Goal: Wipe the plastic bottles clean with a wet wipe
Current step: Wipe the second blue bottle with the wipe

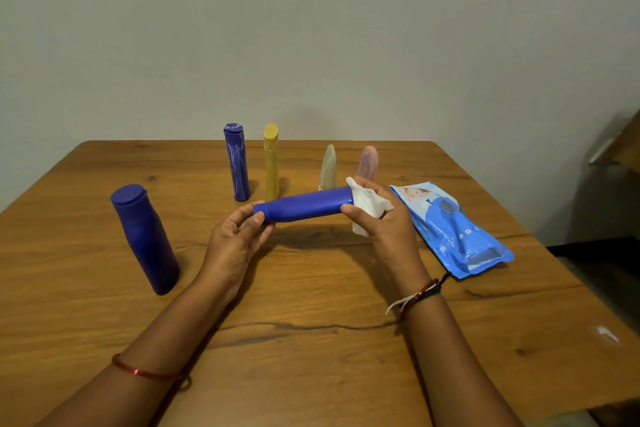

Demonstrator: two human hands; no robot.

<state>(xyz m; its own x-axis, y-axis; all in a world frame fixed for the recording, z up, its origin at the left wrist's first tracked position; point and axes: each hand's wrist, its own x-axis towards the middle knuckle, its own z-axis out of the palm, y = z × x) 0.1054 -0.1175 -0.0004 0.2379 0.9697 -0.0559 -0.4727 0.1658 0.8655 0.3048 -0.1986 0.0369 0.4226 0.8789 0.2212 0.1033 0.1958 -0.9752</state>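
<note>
Hands (311, 229) beside "BABY WET WIPES" pack (453, 229)

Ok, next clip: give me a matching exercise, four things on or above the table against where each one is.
Things:
1. wipe
2. yellow bottle
3. wipes pack
4. big blue bottle

Places:
A. standing at the table's left
B. in the right hand
C. lying at the table's right
D. standing at the back, beside a streaked blue bottle

Pairs: 1-B, 2-D, 3-C, 4-A

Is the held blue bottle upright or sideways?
Sideways. The bottle lies roughly level above the table, left hand gripping its cap end, right hand holding the wipe at its base.
</note>
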